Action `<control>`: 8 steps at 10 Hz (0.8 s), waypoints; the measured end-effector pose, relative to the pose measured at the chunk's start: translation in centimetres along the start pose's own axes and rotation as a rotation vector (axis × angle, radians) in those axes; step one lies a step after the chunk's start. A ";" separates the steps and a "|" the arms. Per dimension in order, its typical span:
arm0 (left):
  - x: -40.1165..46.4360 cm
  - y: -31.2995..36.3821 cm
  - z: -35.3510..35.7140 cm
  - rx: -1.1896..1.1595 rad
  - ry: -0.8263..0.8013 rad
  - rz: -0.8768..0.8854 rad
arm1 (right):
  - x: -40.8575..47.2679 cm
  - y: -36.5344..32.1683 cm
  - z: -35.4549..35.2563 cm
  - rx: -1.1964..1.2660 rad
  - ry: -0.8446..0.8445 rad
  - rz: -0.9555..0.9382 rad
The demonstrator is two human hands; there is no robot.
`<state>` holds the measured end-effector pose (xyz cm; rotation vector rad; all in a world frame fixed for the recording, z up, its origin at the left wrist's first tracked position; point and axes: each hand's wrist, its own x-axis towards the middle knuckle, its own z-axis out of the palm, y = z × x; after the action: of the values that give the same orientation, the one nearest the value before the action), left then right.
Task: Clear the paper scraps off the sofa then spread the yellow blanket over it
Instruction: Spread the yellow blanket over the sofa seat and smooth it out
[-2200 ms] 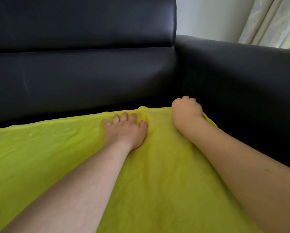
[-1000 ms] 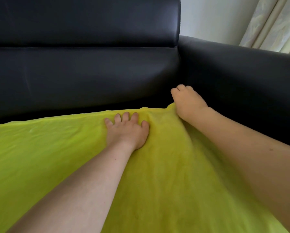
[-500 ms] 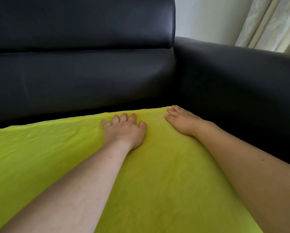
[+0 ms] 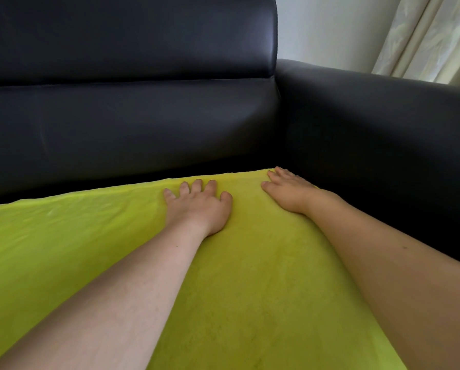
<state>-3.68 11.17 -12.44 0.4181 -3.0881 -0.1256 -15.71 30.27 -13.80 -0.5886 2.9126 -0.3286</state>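
Palms flat: your left hand and right hand press the yellow fleece blanket onto the black leather sofa, gripping nothing. Spreading step, likely near done; next, smooth outward from both palms.

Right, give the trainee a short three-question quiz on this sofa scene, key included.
1. True or false: the left hand lies flat on the bright yellow fleece blanket.
2. Where does the right hand press? A) the back cushion B) the blanket's far corner beside the black leather sofa's armrest C) the pale patterned curtain
3. Fill in: no paper ____ show on the sofa.

Key: 1 true; 2 B; 3 scraps.
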 end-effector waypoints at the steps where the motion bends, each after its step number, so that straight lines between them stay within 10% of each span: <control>1: 0.0 0.1 -0.1 0.001 -0.004 0.004 | 0.0 0.0 -0.1 -0.008 -0.018 -0.002; 8: 0.2 0.0 -0.3 -0.020 -0.036 0.002 | -3.4 -2.8 -2.1 -0.045 0.259 0.174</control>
<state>-3.89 11.09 -12.13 0.4159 -3.1196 -0.1659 -12.00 29.51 -10.79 -0.3139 3.1988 -0.3412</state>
